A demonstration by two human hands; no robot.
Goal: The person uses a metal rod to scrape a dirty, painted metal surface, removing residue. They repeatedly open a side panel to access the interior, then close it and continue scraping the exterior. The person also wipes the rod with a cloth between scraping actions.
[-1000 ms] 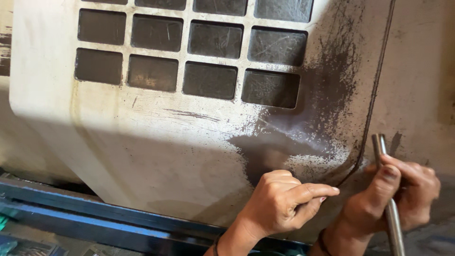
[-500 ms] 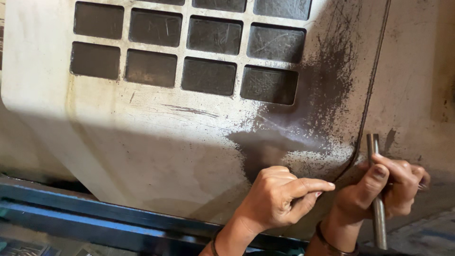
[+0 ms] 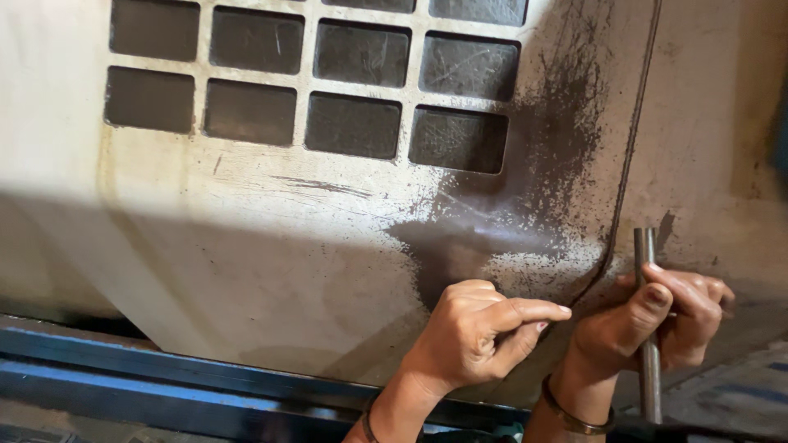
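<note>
**Hands at the lower corner of a worn machine door**

The right hand is wrapped around a thin grey metal rod, fingers and thumb clamped on its middle, so that the rod stands nearly upright with 1 end above the fist and the other below it. The rod sits just beside the dark curved seam that runs down the right side of the cream-painted metal panel.

The left hand is loosely curled against the panel's lower part, its index finger stretched out toward the right hand and the other fingers folded together; it holds nothing that shows.

Above the hands lies a dark patch of bare, scuffed metal where the paint has gone. Higher up, the panel has 2 rows of dark rectangular window openings. A blue metal rail runs below.

As to progress, the rod is gripped and raised near the seam, but its tip touches nothing clearly; whatever work the rod is for looks not yet begun.
</note>
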